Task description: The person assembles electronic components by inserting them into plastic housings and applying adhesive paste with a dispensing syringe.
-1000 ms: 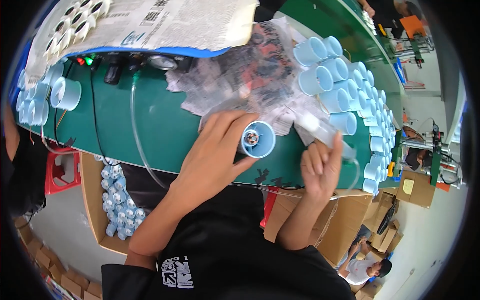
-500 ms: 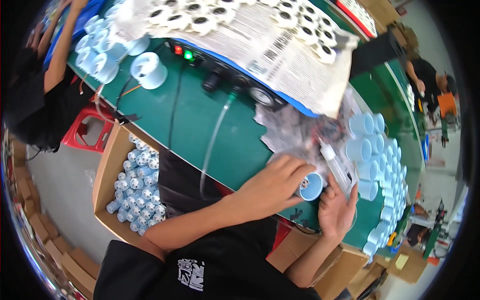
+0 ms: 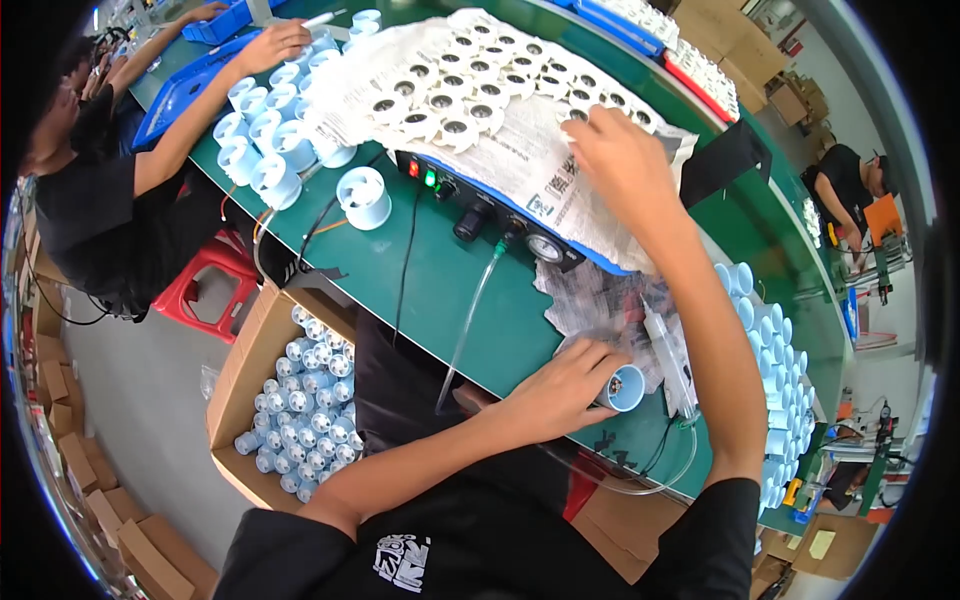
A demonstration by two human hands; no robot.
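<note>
My left hand [image 3: 572, 388] is wrapped round a light blue plastic cup [image 3: 628, 390] at the table's near edge; its mouth faces me and small parts show inside. Above the dispenser box, my right hand [image 3: 628, 165] reaches over with bent fingertips on one of the white round parts with dark centres [image 3: 579, 112]; the fingers partly cover it. Several more white parts [image 3: 455, 128] sit in rows on a printed paper sheet [image 3: 560, 150]. A clear dispensing syringe [image 3: 668, 350] lies right of the cup, on stained grey paper [image 3: 590, 300], with a tube at its end.
The dispenser box [image 3: 475, 205] has lit buttons, a gauge and a hose. Blue cups [image 3: 785, 385] stand stacked at right, others [image 3: 265, 130] at far left near a co-worker's hand [image 3: 275, 45]. A cardboard box [image 3: 235, 375] of filled cups sits lower left, near a red stool [image 3: 215, 285].
My right hand has left the syringe, now lying on the grey paper, and moved up and away to the white parts. My left hand keeps the cup. The view has shifted.
</note>
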